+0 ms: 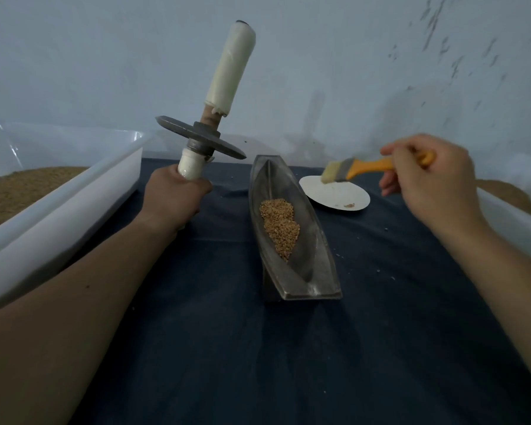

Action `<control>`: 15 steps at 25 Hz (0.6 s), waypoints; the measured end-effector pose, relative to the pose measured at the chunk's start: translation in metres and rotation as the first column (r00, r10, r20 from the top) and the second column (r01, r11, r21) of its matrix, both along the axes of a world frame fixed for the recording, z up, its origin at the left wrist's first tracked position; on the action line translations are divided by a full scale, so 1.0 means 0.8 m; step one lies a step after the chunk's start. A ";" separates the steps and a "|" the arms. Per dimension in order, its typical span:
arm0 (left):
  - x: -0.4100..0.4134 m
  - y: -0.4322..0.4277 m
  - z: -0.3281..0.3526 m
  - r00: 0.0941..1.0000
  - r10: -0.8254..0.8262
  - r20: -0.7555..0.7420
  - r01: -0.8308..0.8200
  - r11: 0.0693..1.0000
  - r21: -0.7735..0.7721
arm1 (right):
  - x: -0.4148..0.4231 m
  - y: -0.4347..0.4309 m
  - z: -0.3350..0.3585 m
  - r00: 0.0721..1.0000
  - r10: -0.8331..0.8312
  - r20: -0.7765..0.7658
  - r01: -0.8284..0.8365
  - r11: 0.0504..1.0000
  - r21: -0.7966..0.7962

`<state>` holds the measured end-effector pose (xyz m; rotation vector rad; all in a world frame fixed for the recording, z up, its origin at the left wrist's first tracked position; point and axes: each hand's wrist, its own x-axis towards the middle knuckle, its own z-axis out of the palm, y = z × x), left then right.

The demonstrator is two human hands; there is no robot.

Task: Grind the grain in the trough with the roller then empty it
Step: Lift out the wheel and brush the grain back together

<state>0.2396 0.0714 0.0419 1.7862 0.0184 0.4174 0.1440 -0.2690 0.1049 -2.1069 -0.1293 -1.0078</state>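
A boat-shaped metal trough [316, 256] stands on the dark cloth in the middle, with a pile of golden grain [280, 228] in its groove. My left hand [174, 199] grips the lower white-wrapped handle of the roller [201, 138], held nearly upright in the air left of the trough; its grey metal disc sits between the two handles. My right hand [429, 182] holds the orange handle of a small brush [347, 170], whose bristles hover over a white plate [334, 194] just right of the trough's far end.
A translucent white bin [62, 194] holding ground grain stands along the left. Another bin with brown meal [512, 200] lies at the right edge. A few crumbs lie on the plate and the dark cloth [273, 348]. A pale wall rises behind.
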 end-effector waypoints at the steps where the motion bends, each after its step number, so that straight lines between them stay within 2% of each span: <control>1: 0.000 -0.001 0.000 1.000 0.005 0.001 -0.005 1.000 0.016 | 0.002 -0.015 -0.018 0.998 -0.025 -0.061 0.019 0.995 -0.097; 3: 0.001 -0.002 0.000 1.000 0.000 -0.004 0.000 0.999 0.047 | 0.012 -0.032 -0.044 0.981 -0.072 -0.178 0.011 0.947 -0.320; 6: 0.000 -0.002 -0.001 1.000 -0.021 -0.005 0.022 0.996 0.085 | 0.023 -0.031 -0.056 0.972 -0.120 -0.204 -0.013 0.832 -0.554; 8: -0.001 -0.003 -0.002 0.999 -0.033 0.008 0.032 0.994 0.107 | 0.025 -0.027 -0.057 0.953 -0.169 -0.252 -0.024 0.785 -0.619; 12: -0.002 -0.005 0.000 0.999 -0.032 0.026 0.026 0.979 0.204 | 0.025 -0.022 -0.063 0.860 -0.378 -0.342 0.017 0.692 -0.722; 15: -0.004 -0.007 -0.001 0.999 -0.016 0.052 -0.001 0.948 0.318 | 0.024 -0.017 -0.063 0.839 -0.369 -0.400 0.001 0.736 -0.677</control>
